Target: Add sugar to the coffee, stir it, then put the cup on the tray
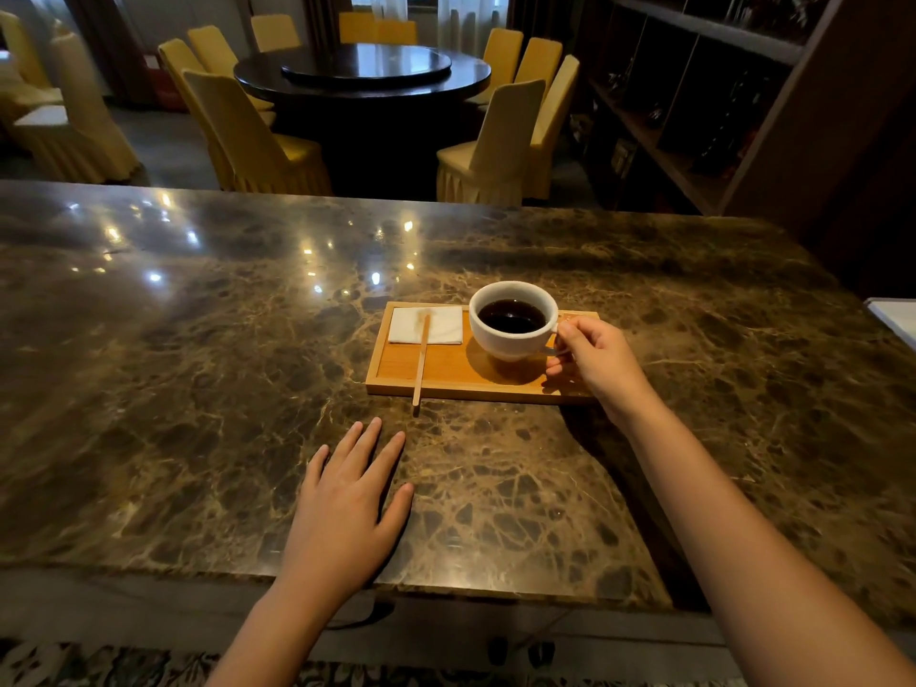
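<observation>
A white cup [500, 339] of black coffee stands on the right half of a wooden tray [446, 376] on the marble counter. My right hand [597, 361] pinches the cup's handle from the right. On the tray's left end lies a white napkin [443, 325]. A wooden stir stick [421, 361] rests across the napkin, and its near end sticks out past the tray's front rim. My left hand [347, 503] lies flat on the counter in front of the tray, fingers spread, holding nothing.
The brown marble counter [198, 389] stretches wide to the left and right. A white object [894, 317] pokes in at the right edge. Beyond the counter stand a dark round table [362, 71] with yellow-covered chairs and a dark shelf unit [718, 91].
</observation>
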A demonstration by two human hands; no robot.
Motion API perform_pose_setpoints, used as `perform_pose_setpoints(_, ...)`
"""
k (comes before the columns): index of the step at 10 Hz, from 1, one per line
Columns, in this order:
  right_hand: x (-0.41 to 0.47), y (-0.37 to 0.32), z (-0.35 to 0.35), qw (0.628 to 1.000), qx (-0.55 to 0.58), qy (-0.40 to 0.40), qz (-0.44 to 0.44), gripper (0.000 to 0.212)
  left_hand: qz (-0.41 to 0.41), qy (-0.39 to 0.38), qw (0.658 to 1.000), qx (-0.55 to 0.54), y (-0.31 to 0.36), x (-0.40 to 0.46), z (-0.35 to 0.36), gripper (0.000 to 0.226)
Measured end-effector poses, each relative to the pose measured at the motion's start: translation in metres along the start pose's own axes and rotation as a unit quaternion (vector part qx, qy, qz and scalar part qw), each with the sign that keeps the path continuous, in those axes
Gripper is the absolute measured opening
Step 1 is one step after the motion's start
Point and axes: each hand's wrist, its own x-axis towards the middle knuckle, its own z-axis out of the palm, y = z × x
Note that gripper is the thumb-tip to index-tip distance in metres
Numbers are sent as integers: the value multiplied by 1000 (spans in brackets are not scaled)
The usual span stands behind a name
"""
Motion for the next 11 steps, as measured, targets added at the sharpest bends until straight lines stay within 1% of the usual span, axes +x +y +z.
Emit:
perform_pose_setpoints(3,6,9,-2,999,-7,-19,43,25,1,-5,1000,-3,0,0,0,58)
perform_pose_setpoints(5,18,0,-1,995,-64,-7,71,25,4,-8,1000,3,-2,0,1,54)
perform_pose_setpoints(7,29,-8,-1,989,-122,9,78,21,2,-11,1000,-4,0,0,-1,57)
perform_pose_setpoints(9,33,-10,-3,991,-102,13,85,14,1,-11,1000,-11,1,0,-2,57)
perform_pose_setpoints(10,24,-10,-4,988,-120,39,88,26,2,-14,1000,-6,0,0,-2,54)
perform_pose_setpoints(11,15,-7,-7,973,-203,99,50,32,6,-17,1000,2,-1,0,-1,55)
